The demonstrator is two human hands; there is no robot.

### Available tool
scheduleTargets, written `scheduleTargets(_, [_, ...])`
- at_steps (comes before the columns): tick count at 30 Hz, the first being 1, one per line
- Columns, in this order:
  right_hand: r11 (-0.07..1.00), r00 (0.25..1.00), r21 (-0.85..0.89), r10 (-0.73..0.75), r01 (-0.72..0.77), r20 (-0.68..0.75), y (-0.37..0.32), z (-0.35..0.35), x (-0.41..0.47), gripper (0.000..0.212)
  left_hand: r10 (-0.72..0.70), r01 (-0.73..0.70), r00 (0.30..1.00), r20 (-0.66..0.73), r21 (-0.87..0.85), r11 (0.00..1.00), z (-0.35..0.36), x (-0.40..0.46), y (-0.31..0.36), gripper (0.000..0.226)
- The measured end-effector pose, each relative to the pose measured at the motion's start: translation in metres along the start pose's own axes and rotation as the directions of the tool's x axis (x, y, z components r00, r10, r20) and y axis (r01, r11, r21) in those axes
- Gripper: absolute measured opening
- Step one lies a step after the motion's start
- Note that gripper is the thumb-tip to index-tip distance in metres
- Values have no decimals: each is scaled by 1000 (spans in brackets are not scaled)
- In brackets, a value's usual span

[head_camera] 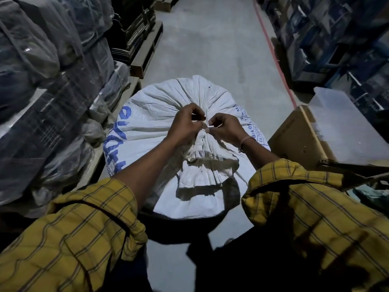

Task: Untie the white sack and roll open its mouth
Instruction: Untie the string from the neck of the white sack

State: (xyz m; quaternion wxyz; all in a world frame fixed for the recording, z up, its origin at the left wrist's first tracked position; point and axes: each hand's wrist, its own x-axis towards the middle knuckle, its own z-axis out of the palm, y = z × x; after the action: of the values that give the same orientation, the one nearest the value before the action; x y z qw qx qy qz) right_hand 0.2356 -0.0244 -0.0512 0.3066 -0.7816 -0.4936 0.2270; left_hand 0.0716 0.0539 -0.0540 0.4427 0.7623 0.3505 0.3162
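A full white woven sack [151,106] with blue lettering stands on the floor in front of me. Its mouth is gathered into a bunched neck [205,144] that fans out towards me. A pale tie string [206,119] binds the neck at the knot. My left hand [185,123] pinches the string from the left with thumb and fingers closed. My right hand [225,127] pinches it from the right, just beside the left hand. The knot itself is mostly hidden between my fingertips.
Plastic-wrapped bundles [42,81] are stacked on pallets along the left. A cardboard box [294,135] with a clear plastic lid [341,123] stands close on the right. Shelving [347,39] runs along the far right behind a red floor line [273,51]. A concrete aisle [210,39] stretches ahead.
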Motion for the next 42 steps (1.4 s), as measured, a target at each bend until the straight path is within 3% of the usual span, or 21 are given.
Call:
scheduleTargets(6, [993,998,-102,-66,66,7,-1,4,2,24,-86,62,991,105,214,975,13,7,-3,18])
scheduleTargets(16, [999,1000,32,10,-11,23,7,-8,4,24,-84,24,965,247,237,971,15,15,-7,15])
scheduleTargets(27, [998,999,58,1,0,-34,0,-4,-6,30,-29,-65,979,201,445,893,24,18,-4,14])
scheduleTargets(33, [989,990,135,82,-67,-113,11,-13,-8,25,27,-87,989,148,414,906,13,17,-8,8])
scheduleTargets(37, [981,991,189,77,-54,-112,9,-12,-13,29,114,-190,971,210,392,900,12,17,0,22])
scheduleTargets(42, [986,993,164,34,-15,-114,-1,-10,-15,36,145,-251,961,235,522,815,16,17,10,19])
